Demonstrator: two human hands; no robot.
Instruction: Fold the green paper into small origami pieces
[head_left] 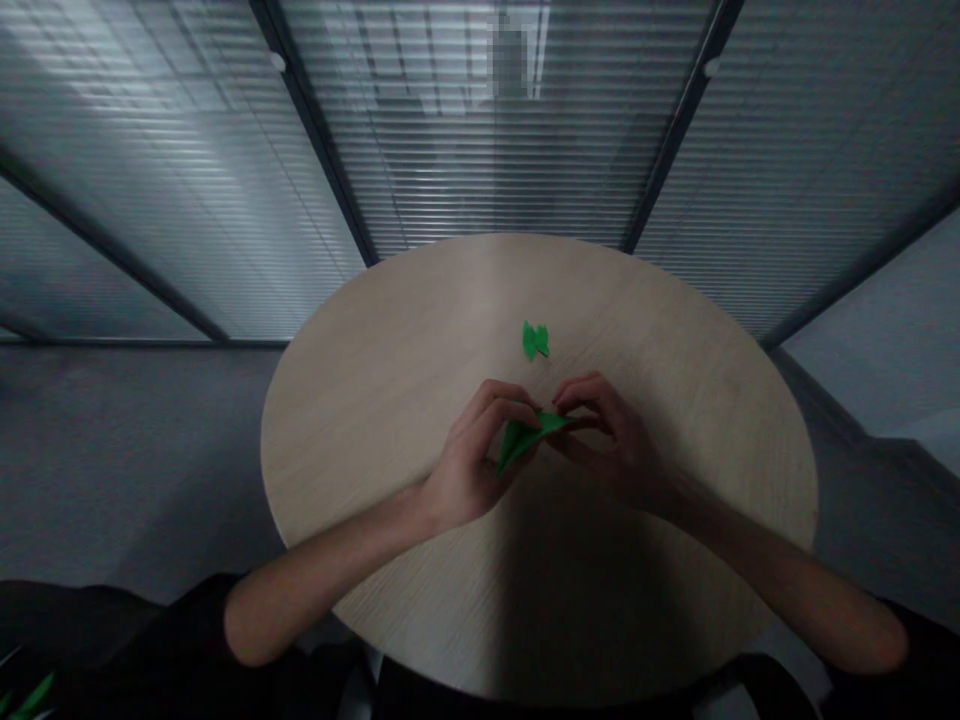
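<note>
A folded piece of green paper (521, 438) is held up between both hands over the middle of the table, its shape pointed at the lower left and right ends. My left hand (480, 445) is closed on its left part, fingers curled over the top edge. At the right end, my right hand (607, 440) pinches the paper, with some fingers bent above it. Parts of the fingertips are hidden behind the sheet. Beyond the hands lies a small green butterfly-like paper shape (535, 340), touched by neither hand.
The round wooden table (360, 400) has its near edge close to my body. Glass panels with blinds (495, 180) and dark frames stand behind it. Grey carpet (150, 450) shows at the left, and green leaves (34, 695) at the lower left corner.
</note>
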